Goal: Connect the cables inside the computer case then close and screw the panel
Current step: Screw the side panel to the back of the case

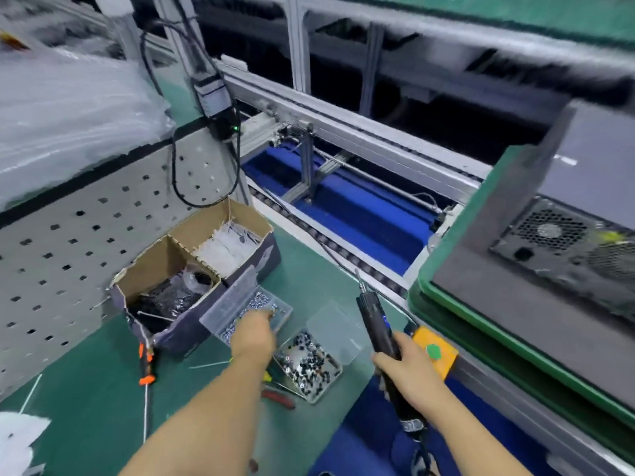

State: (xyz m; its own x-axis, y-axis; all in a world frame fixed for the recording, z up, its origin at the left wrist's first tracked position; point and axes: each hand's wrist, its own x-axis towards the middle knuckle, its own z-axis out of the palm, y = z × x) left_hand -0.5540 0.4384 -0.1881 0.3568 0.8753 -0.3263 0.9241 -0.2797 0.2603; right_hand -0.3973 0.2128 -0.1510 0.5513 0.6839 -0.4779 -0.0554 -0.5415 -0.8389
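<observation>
The grey computer case [563, 214] lies on its side on a green tray [481, 314] at the right, its panel on top and its fan grille facing me. My right hand [409, 365] grips a black electric screwdriver [372, 321], tip pointing up and away, left of the tray. My left hand [254, 333] reaches into a clear plastic box of small silver screws [256, 304] on the green mat; its fingertips are hidden, so whether they pinch a screw does not show.
A second clear box of dark and silver screws [309, 364] sits between my hands. A divided cardboard box [192, 269] with bagged parts stands behind. Orange-handled pliers [146, 365] lie at the left. A yellow button box [434, 352] is by the conveyor rail [343, 252].
</observation>
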